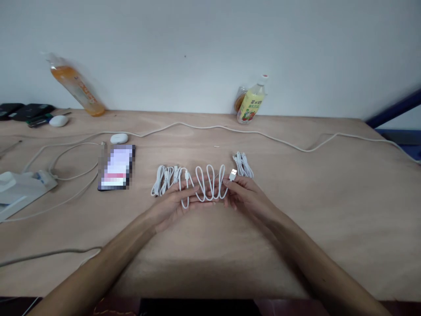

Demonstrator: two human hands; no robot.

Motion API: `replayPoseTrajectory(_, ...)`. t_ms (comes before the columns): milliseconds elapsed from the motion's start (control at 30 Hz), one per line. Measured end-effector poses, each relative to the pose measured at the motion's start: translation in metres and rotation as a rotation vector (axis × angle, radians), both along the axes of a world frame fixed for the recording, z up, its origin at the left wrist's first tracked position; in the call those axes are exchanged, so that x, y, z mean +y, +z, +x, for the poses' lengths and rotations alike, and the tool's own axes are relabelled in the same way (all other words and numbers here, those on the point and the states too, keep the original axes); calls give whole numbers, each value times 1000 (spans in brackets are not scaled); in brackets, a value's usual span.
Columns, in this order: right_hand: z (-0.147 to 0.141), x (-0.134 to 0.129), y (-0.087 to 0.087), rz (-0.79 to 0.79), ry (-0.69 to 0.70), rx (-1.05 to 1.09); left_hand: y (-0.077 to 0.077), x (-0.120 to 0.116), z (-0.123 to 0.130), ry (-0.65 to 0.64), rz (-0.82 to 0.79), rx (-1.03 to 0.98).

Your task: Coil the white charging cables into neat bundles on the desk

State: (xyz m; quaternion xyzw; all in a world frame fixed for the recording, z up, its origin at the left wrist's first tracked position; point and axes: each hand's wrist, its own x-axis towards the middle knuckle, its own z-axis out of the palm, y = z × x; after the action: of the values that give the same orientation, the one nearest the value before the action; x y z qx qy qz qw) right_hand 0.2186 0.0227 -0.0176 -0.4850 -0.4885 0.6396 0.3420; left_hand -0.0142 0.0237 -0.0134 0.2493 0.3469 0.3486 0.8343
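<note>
A white USB cable (pixel 210 184) is stretched in loose zigzag loops between my two hands, above the wooden table. My left hand (pixel 174 199) holds its end with the small plug, the thumb lying over the cable and the fingers extended beneath the loops. Between thumb and fingers, my right hand (pixel 243 191) pinches the cable by its silver USB-A plug (pixel 233 173). Behind my left hand lie bundled white cables (pixel 161 179). Another coiled white cable (pixel 243 164) rests just beyond my right hand.
A phone (pixel 116 166) and a white earbud case (pixel 119 138) lie left. A long white cord (pixel 217 127) crosses the table's back. An orange drink bottle (pixel 77 90) and a yellow-labelled bottle (pixel 251 103) stand by the wall. A white power strip (pixel 26 193) sits far left.
</note>
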Motion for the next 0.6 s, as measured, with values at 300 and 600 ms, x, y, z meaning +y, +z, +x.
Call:
replayPoseTrajectory(300, 1, 1, 1, -9, -3, -9, 3, 0, 1, -7, 12, 0)
replayPoseTrajectory(600, -1, 0, 3, -13, -32, 16, 2, 2, 0, -5, 25, -10)
